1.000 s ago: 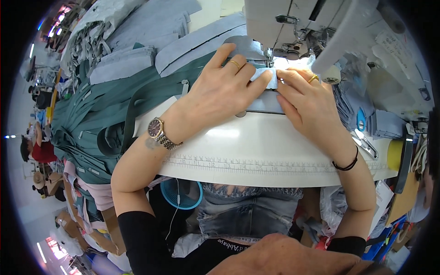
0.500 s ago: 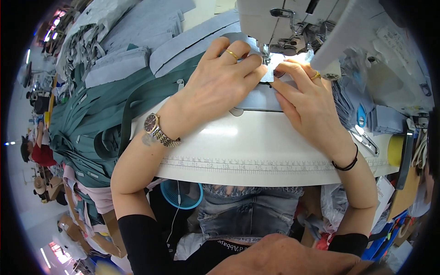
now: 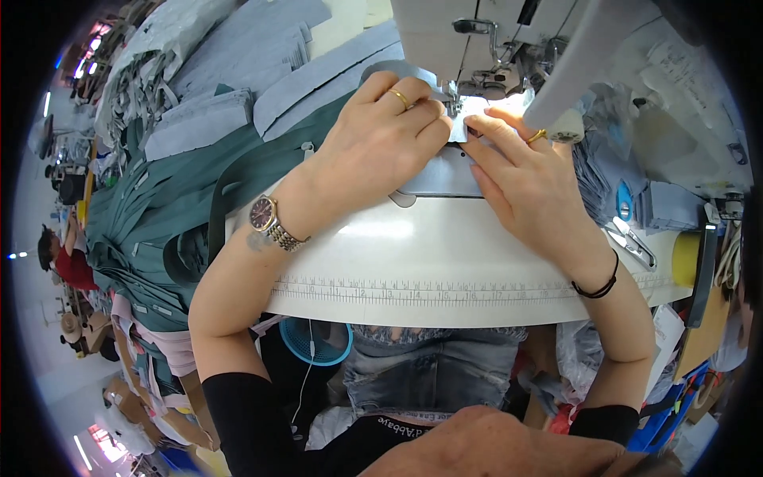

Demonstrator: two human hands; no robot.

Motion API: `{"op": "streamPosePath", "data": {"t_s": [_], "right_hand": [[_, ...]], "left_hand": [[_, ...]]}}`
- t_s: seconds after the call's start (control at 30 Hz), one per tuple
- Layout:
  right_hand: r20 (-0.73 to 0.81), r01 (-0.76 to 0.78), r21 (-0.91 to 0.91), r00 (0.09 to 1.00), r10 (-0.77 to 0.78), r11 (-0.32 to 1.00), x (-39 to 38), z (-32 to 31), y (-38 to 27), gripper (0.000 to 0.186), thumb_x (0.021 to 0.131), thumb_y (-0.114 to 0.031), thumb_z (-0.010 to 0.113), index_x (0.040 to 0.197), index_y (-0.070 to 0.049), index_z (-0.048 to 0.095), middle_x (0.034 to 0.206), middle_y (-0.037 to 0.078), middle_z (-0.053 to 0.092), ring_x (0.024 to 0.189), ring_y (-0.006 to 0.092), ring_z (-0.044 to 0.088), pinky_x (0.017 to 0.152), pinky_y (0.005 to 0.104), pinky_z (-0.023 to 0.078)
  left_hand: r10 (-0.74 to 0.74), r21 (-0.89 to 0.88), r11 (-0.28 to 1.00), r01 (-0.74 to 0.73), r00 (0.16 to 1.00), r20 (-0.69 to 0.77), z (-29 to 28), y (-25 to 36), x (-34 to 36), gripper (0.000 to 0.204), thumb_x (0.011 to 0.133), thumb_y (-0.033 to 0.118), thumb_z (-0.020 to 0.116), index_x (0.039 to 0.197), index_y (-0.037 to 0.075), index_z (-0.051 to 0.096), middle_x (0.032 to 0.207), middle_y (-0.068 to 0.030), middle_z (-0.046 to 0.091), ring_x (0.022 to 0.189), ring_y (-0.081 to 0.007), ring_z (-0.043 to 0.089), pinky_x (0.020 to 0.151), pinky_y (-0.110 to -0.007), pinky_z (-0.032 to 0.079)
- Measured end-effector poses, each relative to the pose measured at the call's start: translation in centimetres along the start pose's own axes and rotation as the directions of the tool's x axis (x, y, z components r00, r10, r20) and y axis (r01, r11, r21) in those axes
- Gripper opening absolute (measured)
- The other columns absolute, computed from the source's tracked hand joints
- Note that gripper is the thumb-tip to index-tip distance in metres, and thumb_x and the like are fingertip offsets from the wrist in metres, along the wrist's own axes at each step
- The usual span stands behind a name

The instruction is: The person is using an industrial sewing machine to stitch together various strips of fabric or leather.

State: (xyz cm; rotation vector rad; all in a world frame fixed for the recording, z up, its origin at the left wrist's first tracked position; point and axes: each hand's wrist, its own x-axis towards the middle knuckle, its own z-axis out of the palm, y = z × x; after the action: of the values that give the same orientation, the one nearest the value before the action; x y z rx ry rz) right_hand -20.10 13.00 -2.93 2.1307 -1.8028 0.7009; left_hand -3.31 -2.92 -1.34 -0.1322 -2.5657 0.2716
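Observation:
A small light grey-blue fabric piece (image 3: 458,132) lies under the presser foot (image 3: 454,106) of a white sewing machine (image 3: 433,36), lit by its lamp. My left hand (image 3: 393,131) is closed at the fabric's left side, fingers bent and pinched near the needle area; their tips are partly hidden. On the other side my right hand (image 3: 528,171) rests with fingers stretched out, two fingertips on the fabric's right edge and the thumb apart on the metal plate (image 3: 445,176). Green zippered fabric (image 3: 143,215) is heaped left of my left forearm.
Stacked grey-blue cut pieces (image 3: 199,123) lie at the back left. Thread snips (image 3: 632,242), a blue-handled tool (image 3: 625,200) and more folded pieces (image 3: 675,207) sit at the right. A ruler strip (image 3: 421,296) runs along the table's front edge. Below is a blue basket (image 3: 318,342).
The view has shifted slightly, so the machine appears a little further left. Both hands keep nearly the same pose at the fabric beside the presser foot.

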Motion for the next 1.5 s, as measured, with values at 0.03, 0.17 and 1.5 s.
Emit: {"op": "streamPosePath", "data": {"t_s": [0.03,0.17,1.5], "right_hand": [[0.010,0.008,-0.020,1.000,-0.007,1.000,0.1,-0.1,0.0,0.021,0.085,-0.013,0.071,0.106,-0.008,0.073,0.119,0.002,0.067,0.083,0.0211,0.068,0.112,0.0712,0.024],[0.000,0.014,-0.012,1.000,-0.014,1.000,0.3,-0.2,0.0,0.025,0.086,-0.014,0.071,0.110,-0.008,0.072,0.120,0.002,0.066,0.081,0.0213,0.067,0.113,0.0709,0.024],[0.105,0.103,-0.076,0.990,-0.095,0.992,0.5,-1.1,0.2,0.030,0.088,-0.014,0.069,0.118,-0.009,0.070,0.124,0.003,0.063,0.113,0.0243,0.061,0.087,0.0404,0.045]], "left_hand": [[-0.015,-0.009,1.000,0.015,1.000,-0.014,0.0,0.0,-0.1,0.025,0.075,0.012,0.068,0.099,0.005,0.069,0.100,-0.0043,0.070,0.104,-0.0225,0.063,0.090,-0.036,0.048],[0.005,0.001,1.000,-0.005,0.995,-0.099,0.5,-0.1,-0.1,0.016,0.074,0.014,0.065,0.088,0.005,0.064,0.090,-0.0034,0.067,0.099,-0.0216,0.060,0.088,-0.035,0.047],[-0.115,0.134,0.984,0.121,0.992,-0.051,2.0,-1.8,-0.4,0.023,0.078,0.011,0.066,0.100,0.009,0.074,0.102,-0.0019,0.073,0.102,-0.0204,0.064,0.097,-0.035,0.045]]}}
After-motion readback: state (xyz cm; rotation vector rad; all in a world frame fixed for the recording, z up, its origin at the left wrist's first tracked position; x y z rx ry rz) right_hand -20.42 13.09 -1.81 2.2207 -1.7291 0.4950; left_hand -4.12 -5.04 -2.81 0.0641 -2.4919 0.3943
